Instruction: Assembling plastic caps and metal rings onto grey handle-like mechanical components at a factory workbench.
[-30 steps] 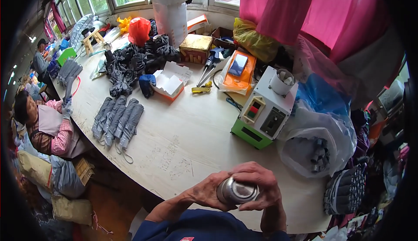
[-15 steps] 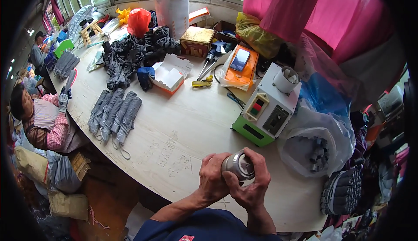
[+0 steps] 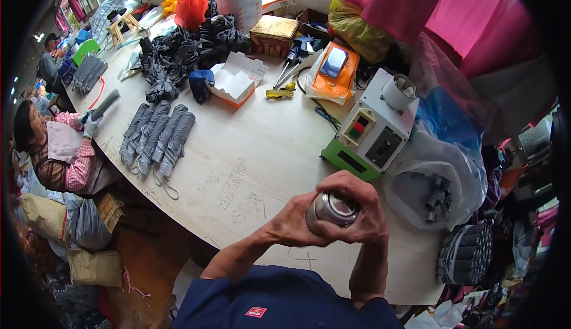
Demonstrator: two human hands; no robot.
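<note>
A round metal container [image 3: 334, 207] is held in both hands above the near part of the tabletop [image 3: 232, 150], in front of the person's dark blue shirt [image 3: 279, 299]. Its left side is gripped by the left hand [image 3: 297, 220], the fingers being curved around the wall. Its right and far sides are enclosed by the right hand [image 3: 370, 210], whose fingers [image 3: 348, 181] are bent, parted only by the container's girth. The round end is turned up toward the camera, and whether it is open or lidded cannot be told.

Beyond the right hand, a green and white machine [image 3: 375, 129] is seen on the tabletop, with a clear plastic bag [image 3: 407, 201] placed just beside it; small grey pieces [image 3: 437, 198] are held in the bag. Folded grey umbrellas [image 3: 157, 135] are laid side by side farther left, near an opened white and orange box [image 3: 237, 82]. At the left edge, a grey rolled piece [image 3: 106, 105] is held by a gloved co-worker [image 3: 62, 150].
</note>
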